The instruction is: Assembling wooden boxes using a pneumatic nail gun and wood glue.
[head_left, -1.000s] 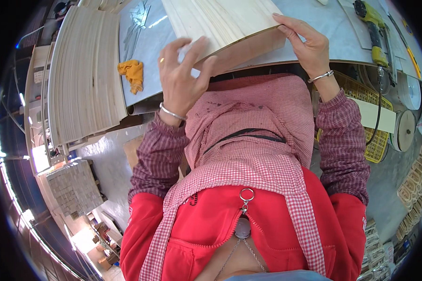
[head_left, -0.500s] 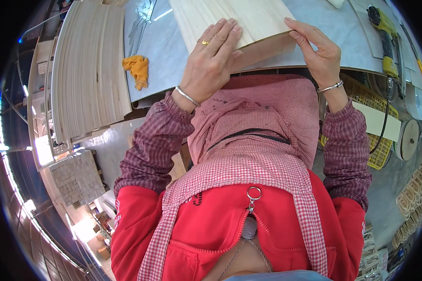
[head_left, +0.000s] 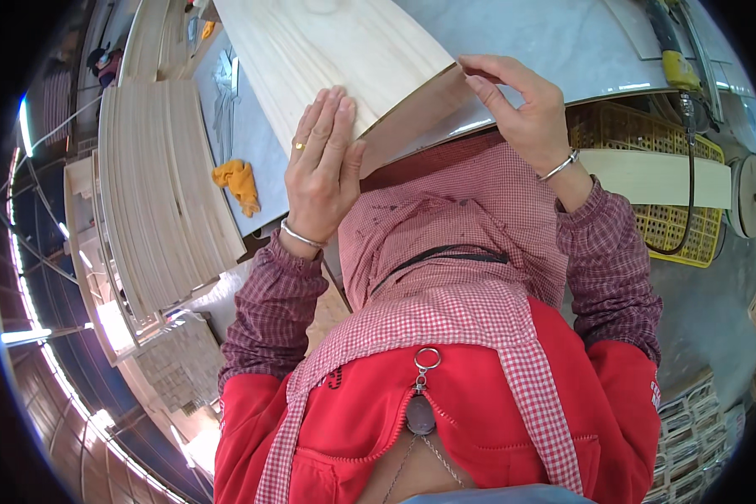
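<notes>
A pale wooden board (head_left: 336, 50) lies tilted over the blue-white tabletop, its near edge raised and a shadowed gap below. My left hand (head_left: 321, 164) rests flat on the board's near left corner, fingers stretched and pressed to the surface. At the near right corner, my right hand (head_left: 521, 105) pinches the board's edge between thumb and index finger. The board's far end runs out of the picture at the top.
A tall stack of wooden boards (head_left: 164, 193) stands at left, beside an orange cloth (head_left: 239, 185) and thin metal strips (head_left: 224, 109). On the right are a yellow-green power tool (head_left: 679, 71), a hose (head_left: 691, 168), a yellow crate (head_left: 676, 235) and a pale plank (head_left: 659, 176).
The whole view has shifted and turned. The board and both hands now sit further left in it, with the board's far end swung leftward. Both hands keep their places at its corners.
</notes>
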The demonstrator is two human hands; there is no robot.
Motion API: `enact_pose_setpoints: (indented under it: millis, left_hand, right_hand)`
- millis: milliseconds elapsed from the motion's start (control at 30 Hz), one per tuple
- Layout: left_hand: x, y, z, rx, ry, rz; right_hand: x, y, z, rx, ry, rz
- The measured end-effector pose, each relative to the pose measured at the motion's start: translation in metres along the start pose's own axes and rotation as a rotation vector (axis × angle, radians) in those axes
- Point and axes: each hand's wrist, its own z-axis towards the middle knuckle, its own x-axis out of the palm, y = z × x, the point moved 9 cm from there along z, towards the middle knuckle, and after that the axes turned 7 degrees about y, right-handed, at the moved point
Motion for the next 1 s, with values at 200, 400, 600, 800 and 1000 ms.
enact_pose_setpoints:
  millis: [200,400,600,800,1000]
  left_hand:
    - [-0.001,-0.001,0.001,-0.006,0.023,0.007]
    - [-0.002,0.011,-0.011,-0.025,0.030,0.010]
    - [0.004,0.042,-0.041,-0.020,0.021,-0.017]
    - [-0.002,0.018,-0.020,-0.030,0.006,-0.022]
    - [-0.002,0.009,-0.010,-0.018,0.037,-0.015]
  right_hand:
    - [0.000,0.022,-0.001,-0.124,-0.037,-0.168]
    - [0.010,0.044,0.002,-0.266,0.002,-0.393]
    - [0.010,0.031,0.016,-0.134,0.139,-0.489]
    - [0.033,0.033,0.000,-0.049,0.037,-0.219]
    - [0.020,0.017,-0.012,0.014,-0.288,0.037]
